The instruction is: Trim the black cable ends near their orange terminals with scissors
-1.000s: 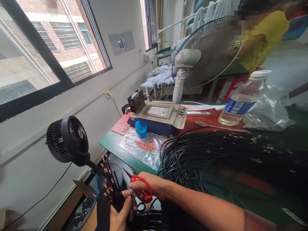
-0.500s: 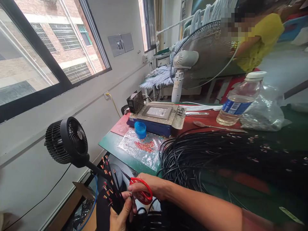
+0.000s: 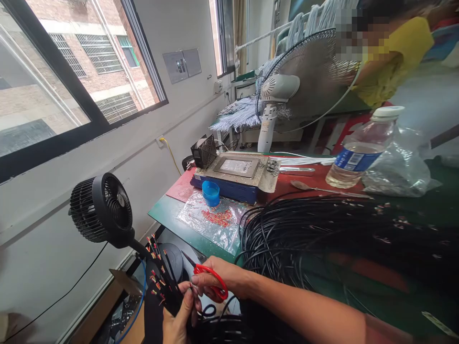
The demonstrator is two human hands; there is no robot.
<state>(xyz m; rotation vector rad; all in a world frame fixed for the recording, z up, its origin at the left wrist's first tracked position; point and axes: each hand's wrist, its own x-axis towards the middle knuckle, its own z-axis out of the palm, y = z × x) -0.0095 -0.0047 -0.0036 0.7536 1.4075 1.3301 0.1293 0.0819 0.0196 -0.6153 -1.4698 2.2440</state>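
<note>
At the bottom centre, my left hand (image 3: 179,313) is closed round a bundle of black cables (image 3: 168,286). Their stripped ends fan upward, showing short red, yellow and white wires. My right hand (image 3: 218,279) has red-handled scissors (image 3: 213,276) in its grip, the dark blades pointing up and left. Its thumb and fingertips meet the left hand's fingertips at one cable end, whose detail is too small to make out. More black cable lies coiled below my hands. On the bench to the right spreads a large heap of black cables (image 3: 279,234).
A blue cup (image 3: 211,193) stands on a plastic sheet (image 3: 186,212) with red and yellow scraps. Behind it sits a blue-sided hot unit (image 3: 229,191). A bottle (image 3: 355,160) and plastic bag (image 3: 398,172) are at right. A black fan (image 3: 103,210) stands left; a person in yellow (image 3: 405,62) is beyond.
The view has shifted slightly. My hands stay together at the cable end, with small finger movement; the scissors and cable bundle remain held.
</note>
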